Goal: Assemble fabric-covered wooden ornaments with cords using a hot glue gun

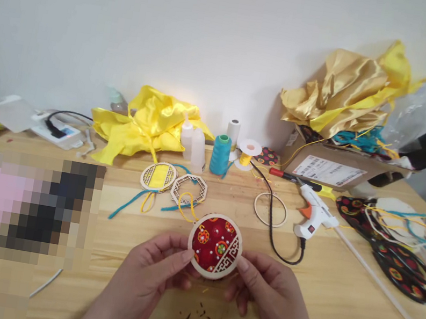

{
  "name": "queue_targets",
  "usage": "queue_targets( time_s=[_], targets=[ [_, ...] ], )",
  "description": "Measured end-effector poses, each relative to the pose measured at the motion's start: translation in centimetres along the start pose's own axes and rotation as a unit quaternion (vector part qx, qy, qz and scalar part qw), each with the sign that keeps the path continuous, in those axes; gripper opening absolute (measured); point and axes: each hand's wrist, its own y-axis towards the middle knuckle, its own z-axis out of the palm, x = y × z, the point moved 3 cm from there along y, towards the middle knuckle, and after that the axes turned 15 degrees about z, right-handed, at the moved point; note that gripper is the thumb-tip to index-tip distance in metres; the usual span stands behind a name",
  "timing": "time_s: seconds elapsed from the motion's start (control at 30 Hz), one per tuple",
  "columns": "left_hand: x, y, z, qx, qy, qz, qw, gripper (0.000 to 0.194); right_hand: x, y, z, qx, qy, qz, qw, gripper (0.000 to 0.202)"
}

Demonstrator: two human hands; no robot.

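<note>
Between my two hands is a round wooden-framed ornament (208, 248) with dark red patterned fabric, small pearly beads and a lattice cutout at its lower right. My left hand (163, 263) pinches its left rim, and my right hand (264, 282) pinches the right rim. A yellow cord loop (187, 207) runs from its upper left edge. Just beyond it lie an octagonal wooden lattice frame (174, 196) and a round lattice frame with yellow fabric (158, 176), both with teal cord near them. The back of the held ornament is hidden.
A white glue gun (316, 215) with a black cable lies at right, near a thin wooden ring (255, 210) and scissors (402, 273). Behind stand a teal thread cone (220, 155), squeeze bottles (198, 151), yellow satin (141, 125) and a cardboard box (319, 161) heaped with fabric.
</note>
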Motion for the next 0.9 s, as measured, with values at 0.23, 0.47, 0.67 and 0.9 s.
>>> queue_targets(
  time_s=[0.23,0.47,0.67,0.9],
  targets=[
    [-1.6,-0.1,-0.7,0.008,-0.024,0.051,0.998,0.027,0.6,-0.7,-0.7,-0.013,-0.121,-0.005,0.993,0.037],
    [-3.5,-0.7,-1.1,0.083,0.163,0.074,0.98,0.04,2.1,-2.6,-0.6,0.019,-0.432,-0.139,0.891,0.016],
    [-2.6,-1.6,0.4,0.218,0.26,0.016,0.94,0.021,2.4,-2.3,0.6,0.014,-0.511,-0.148,0.846,0.013],
    [-2.8,-0.9,-1.5,0.159,0.289,0.015,0.944,0.025,8.2,0.7,2.3,-0.111,-0.588,-0.26,0.758,0.019]
  ],
)
